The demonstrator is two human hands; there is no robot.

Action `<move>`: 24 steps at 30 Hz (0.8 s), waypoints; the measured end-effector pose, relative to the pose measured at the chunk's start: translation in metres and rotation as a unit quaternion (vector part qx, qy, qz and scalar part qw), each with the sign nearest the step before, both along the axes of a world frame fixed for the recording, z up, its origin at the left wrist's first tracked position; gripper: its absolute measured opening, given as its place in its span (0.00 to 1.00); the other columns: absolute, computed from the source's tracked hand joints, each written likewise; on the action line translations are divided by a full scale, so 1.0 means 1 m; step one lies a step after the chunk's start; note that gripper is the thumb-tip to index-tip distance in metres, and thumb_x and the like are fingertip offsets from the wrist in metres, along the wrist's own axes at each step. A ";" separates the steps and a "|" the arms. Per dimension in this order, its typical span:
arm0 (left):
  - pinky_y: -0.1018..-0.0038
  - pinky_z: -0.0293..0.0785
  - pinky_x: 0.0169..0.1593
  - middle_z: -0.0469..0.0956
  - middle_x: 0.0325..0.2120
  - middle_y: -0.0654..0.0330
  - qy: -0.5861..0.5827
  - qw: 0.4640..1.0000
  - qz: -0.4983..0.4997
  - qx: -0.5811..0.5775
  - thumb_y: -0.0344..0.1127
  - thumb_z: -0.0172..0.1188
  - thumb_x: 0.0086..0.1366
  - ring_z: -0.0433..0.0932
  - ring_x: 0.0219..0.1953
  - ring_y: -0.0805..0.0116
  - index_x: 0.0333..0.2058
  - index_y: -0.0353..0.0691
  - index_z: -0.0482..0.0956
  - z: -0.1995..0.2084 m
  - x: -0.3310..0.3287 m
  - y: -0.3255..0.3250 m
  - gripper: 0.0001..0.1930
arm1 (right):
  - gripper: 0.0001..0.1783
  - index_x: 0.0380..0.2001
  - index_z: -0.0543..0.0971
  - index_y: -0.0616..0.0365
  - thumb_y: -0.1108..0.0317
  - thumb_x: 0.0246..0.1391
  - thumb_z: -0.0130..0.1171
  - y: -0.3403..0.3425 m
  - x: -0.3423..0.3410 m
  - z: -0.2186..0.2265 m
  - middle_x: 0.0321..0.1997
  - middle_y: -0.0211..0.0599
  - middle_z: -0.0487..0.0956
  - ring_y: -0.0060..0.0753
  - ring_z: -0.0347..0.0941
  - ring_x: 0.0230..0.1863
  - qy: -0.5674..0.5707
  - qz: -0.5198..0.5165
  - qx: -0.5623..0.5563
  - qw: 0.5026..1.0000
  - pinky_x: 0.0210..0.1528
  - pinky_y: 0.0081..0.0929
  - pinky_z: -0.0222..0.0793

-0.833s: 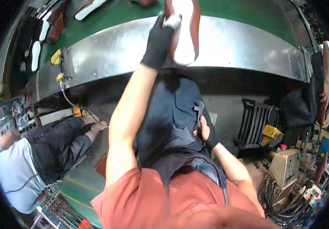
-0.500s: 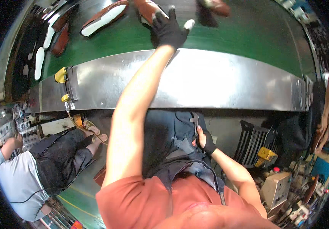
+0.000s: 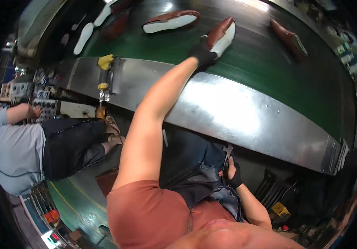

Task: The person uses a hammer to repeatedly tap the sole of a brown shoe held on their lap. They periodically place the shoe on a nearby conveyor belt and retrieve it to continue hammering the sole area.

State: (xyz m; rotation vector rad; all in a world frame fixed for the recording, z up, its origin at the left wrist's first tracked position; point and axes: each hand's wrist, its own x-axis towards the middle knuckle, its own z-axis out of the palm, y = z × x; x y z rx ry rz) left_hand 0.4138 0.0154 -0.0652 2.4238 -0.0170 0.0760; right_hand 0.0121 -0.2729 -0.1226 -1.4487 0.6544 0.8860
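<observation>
Brown shoe (image 3: pixel 227 35) with a white sole was over the wide green belt (image 3: pixel 269 74), just ahead of the left hand (image 3: pixel 201 54), which was curled around its heel end; whether it touched the belt I couldn't tell. It looked light, with a firm sole and a smooth upper likely to scuff, so the heel seemed the place to hold. Well apart, near the lap, the right hand (image 3: pixel 231 172) gripped a metal tool (image 3: pixel 228 150).
</observation>
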 end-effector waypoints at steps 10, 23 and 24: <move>0.70 0.68 0.53 0.70 0.50 0.56 -0.027 0.903 -0.010 -0.428 0.28 0.62 0.50 0.71 0.49 0.67 0.56 0.38 0.64 0.109 -0.251 0.070 0.31 | 0.49 0.37 0.71 0.71 0.25 0.49 0.35 0.001 -0.061 -0.004 0.19 0.50 0.75 0.38 0.73 0.18 -0.037 -0.072 -0.011 0.997 0.25 0.28 0.71; 0.66 0.68 0.51 0.79 0.37 0.52 -0.043 0.928 -0.280 -0.240 0.39 0.56 0.58 0.75 0.46 0.59 0.36 0.35 0.80 0.096 -0.424 -0.024 0.14 | 0.33 0.36 0.73 0.58 0.38 0.61 0.34 0.019 -0.156 0.161 0.27 0.33 0.75 0.21 0.71 0.26 -0.115 0.033 0.068 0.991 0.31 0.20 0.68; 0.66 0.69 0.50 0.79 0.36 0.52 -0.007 0.923 -0.292 -0.252 0.42 0.53 0.61 0.76 0.44 0.60 0.36 0.36 0.80 0.098 -0.423 -0.029 0.15 | 0.32 0.36 0.73 0.57 0.38 0.61 0.35 0.020 -0.158 0.169 0.28 0.32 0.75 0.20 0.71 0.28 -0.147 0.074 0.082 0.983 0.33 0.19 0.68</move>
